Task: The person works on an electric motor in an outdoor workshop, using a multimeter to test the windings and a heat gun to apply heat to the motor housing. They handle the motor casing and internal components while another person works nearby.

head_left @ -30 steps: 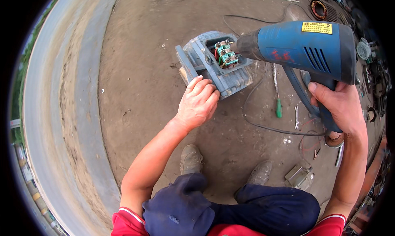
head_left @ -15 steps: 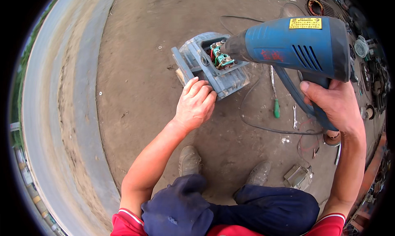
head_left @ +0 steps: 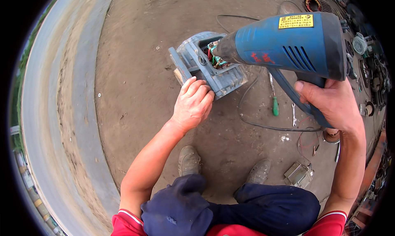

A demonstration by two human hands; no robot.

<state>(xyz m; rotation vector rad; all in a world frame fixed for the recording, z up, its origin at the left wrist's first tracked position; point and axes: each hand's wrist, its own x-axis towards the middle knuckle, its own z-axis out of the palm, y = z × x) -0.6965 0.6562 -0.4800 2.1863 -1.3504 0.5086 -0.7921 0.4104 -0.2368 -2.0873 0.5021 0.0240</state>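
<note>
My right hand (head_left: pixel 331 100) is wrapped round the handle of a blue heat gun (head_left: pixel 284 42) with a black rear end and a yellow label. The gun's dark nozzle points left, right at the open terminal box of a grey-blue electric motor (head_left: pixel 230 81) on the ground. Inside the box sits a green terminal block (head_left: pixel 213 54) with red and green wires; the nozzle hides part of it. With fingers curled over the near-left edge of the motor housing, my left hand (head_left: pixel 192 101) grips it.
Right of the motor lie a green-handled screwdriver (head_left: pixel 275 106), a wrench (head_left: pixel 293 115) and a black cable (head_left: pixel 263 126). A small metal box (head_left: pixel 298 174) with thin leads rests near my right shoe (head_left: pixel 259 172). Along the right edge many metal parts are heaped, with a copper-wound ring (head_left: pixel 312 4) at the back.
The heat gun has shifted slightly left, its nozzle now covering more of the terminal block. My left hand keeps its hold on the motor.
</note>
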